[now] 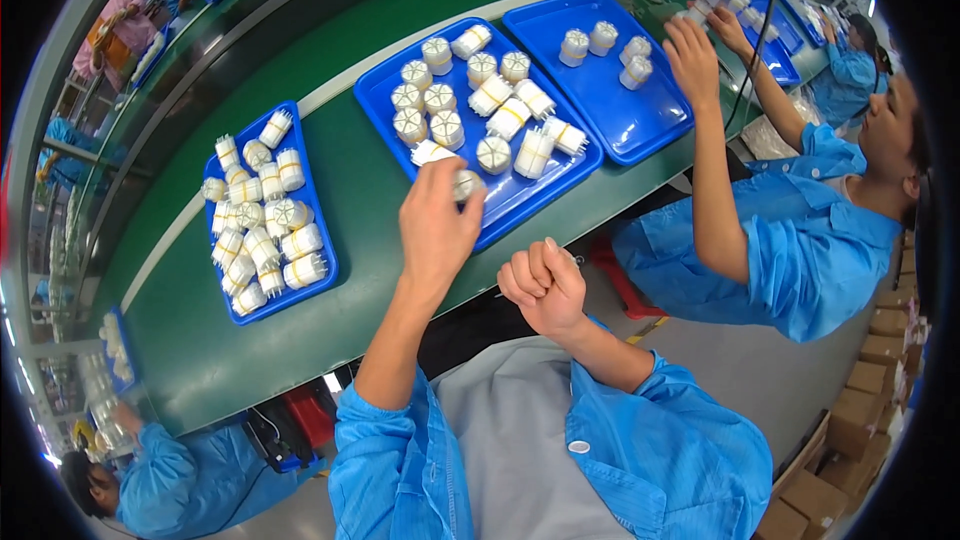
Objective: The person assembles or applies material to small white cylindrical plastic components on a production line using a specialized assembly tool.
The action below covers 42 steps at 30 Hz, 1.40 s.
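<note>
My left hand is closed over the near left edge of the middle blue tray. Between its fingers and thumb is a white cylindrical part with a round ribbed end; another white part lies just beyond the fingertips, partly hidden. Several similar parts, with yellow bands and short prongs, stand or lie in that tray. My right hand is curled up in front of my chest, off the table's near edge. A small dark thing shows beside its fingers, but I cannot make out what it holds.
On the left, a smaller blue tray is heaped with the same parts. A right-hand blue tray touches the middle one and holds several. A co-worker reaches over it. Another person sits at lower left. The green bench curves away.
</note>
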Each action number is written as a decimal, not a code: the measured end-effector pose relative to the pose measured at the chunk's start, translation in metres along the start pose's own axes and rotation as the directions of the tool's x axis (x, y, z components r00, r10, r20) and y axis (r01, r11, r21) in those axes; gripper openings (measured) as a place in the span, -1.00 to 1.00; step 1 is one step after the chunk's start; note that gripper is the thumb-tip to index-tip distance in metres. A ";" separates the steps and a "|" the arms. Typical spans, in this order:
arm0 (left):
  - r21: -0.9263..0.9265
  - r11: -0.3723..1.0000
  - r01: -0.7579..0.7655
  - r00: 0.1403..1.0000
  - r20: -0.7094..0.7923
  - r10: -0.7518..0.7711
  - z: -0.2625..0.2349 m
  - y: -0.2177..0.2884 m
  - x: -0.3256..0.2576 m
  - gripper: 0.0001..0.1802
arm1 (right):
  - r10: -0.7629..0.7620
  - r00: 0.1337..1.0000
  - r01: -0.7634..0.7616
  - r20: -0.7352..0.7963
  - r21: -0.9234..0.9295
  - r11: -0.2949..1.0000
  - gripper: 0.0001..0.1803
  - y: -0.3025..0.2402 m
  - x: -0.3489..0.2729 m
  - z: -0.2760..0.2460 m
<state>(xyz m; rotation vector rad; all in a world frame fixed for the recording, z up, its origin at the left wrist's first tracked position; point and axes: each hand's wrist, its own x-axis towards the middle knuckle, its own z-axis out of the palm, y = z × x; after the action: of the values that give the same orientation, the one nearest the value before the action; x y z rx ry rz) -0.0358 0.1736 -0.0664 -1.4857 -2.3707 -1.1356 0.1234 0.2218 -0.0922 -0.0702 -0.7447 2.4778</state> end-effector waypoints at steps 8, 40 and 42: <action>-0.923 -0.072 0.377 0.834 0.373 -0.407 -0.045 0.010 -0.045 -0.65 | 0.133 0.982 -0.160 -0.133 -0.215 0.963 -0.60 -0.008 0.019 0.020; -0.623 0.526 0.579 0.811 0.374 -0.450 -0.073 0.066 -0.062 -0.64 | -0.263 0.850 0.212 0.456 0.161 0.964 -0.43 -0.033 0.045 0.072; -0.633 0.509 0.583 0.806 0.376 -0.456 -0.074 0.067 -0.063 -0.64 | -0.260 0.851 0.211 0.456 0.157 0.965 -0.43 -0.032 0.044 0.072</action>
<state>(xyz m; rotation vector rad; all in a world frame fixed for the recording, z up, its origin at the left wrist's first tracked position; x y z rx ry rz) 0.0308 0.0963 -0.0078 -0.9717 -2.7237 -2.4436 0.0870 0.2314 -0.0099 0.6528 -0.7643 2.3029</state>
